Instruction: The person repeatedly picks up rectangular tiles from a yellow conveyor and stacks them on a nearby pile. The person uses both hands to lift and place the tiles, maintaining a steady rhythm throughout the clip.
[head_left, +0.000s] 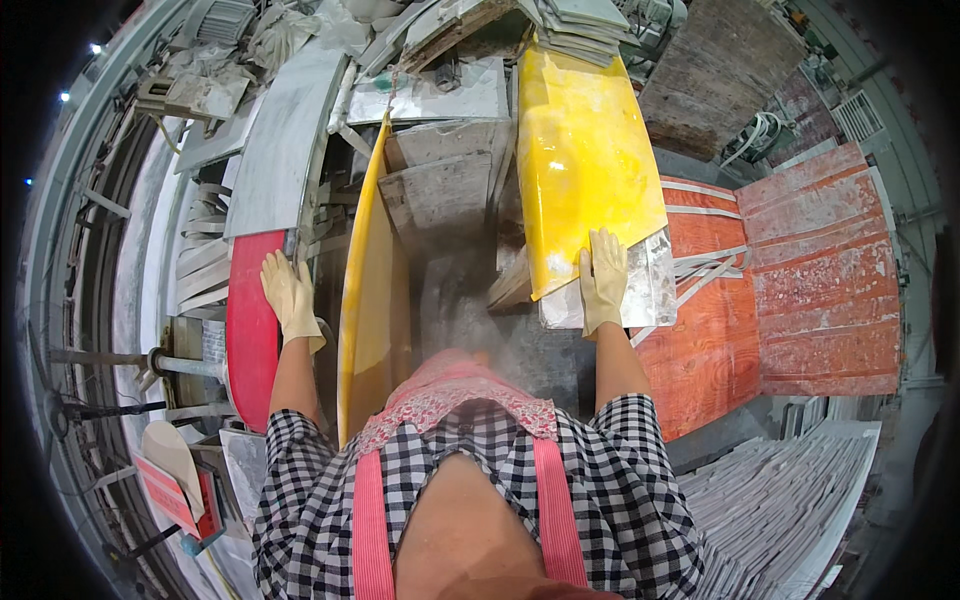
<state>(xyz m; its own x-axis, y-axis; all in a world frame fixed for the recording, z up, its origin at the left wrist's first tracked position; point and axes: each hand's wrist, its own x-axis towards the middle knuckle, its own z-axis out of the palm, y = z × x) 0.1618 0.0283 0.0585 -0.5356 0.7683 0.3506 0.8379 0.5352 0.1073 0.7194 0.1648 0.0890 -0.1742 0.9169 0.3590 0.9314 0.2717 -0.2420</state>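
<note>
My left hand [289,297], in a cream rubber glove, lies with its fingers stretched out on the edge of a red panel [258,335] with a rounded near end. On the other side, my right hand [604,284], gloved alike, rests flat on the near corner of a glossy yellow sheet [585,150]. That sheet lies over a pale, worn board [655,280] that shows beneath its slanted near edge. Between my arms a yellow-edged panel [372,300] stands upright, apart from both hands. Neither hand is gripping anything.
A grey-white board [290,130] lies beyond the red panel. Orange boards [705,330] with pale straps stand at the right. Stacked thin grey sheets [790,490] fill the lower right. Dusty wooden boards [440,185] lean ahead, and a metal rod [190,367] juts in at left.
</note>
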